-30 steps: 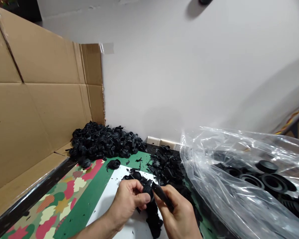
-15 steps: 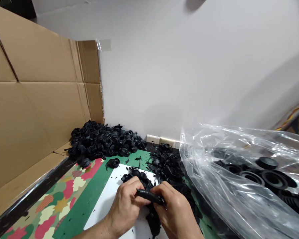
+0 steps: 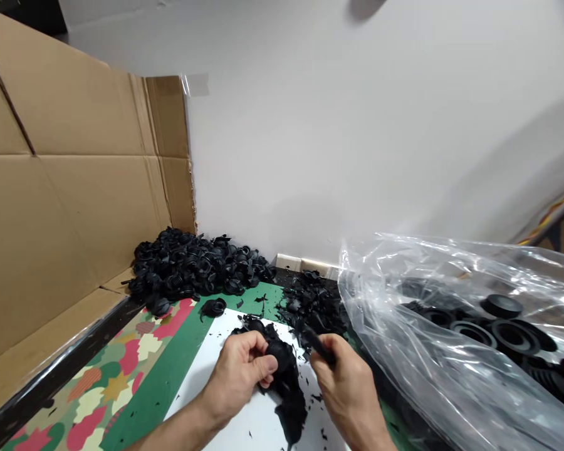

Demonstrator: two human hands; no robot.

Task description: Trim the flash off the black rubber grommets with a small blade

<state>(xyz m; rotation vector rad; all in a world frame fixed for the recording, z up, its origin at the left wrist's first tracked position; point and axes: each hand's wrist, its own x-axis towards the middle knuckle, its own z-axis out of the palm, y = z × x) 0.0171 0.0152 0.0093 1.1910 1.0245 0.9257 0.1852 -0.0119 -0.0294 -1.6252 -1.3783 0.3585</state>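
Note:
My left hand [image 3: 245,371], at the lower middle, pinches a round black rubber piece [image 3: 278,356] between thumb and fingers. To its right my right hand [image 3: 345,382] is closed around a dark, narrow piece [image 3: 318,346] that points up and left; what exactly it is cannot be made out. The hands are apart. Beneath them lies a white sheet [image 3: 244,426] with black rubber scraps [image 3: 294,407] on it. Small black bits are scattered around the sheet.
Black ribbed rubber parts [image 3: 202,263] are heaped at the back left beside a cardboard wall [image 3: 84,200]. Black shreds [image 3: 317,304] form another pile at the back middle. A clear plastic bag [image 3: 418,376] with black rings stands on the right. One loose part [image 3: 213,307] lies on green paper.
My hands have moved apart. The right hand has shifted right with the narrow dark piece, and the round piece now shows in my left hand.

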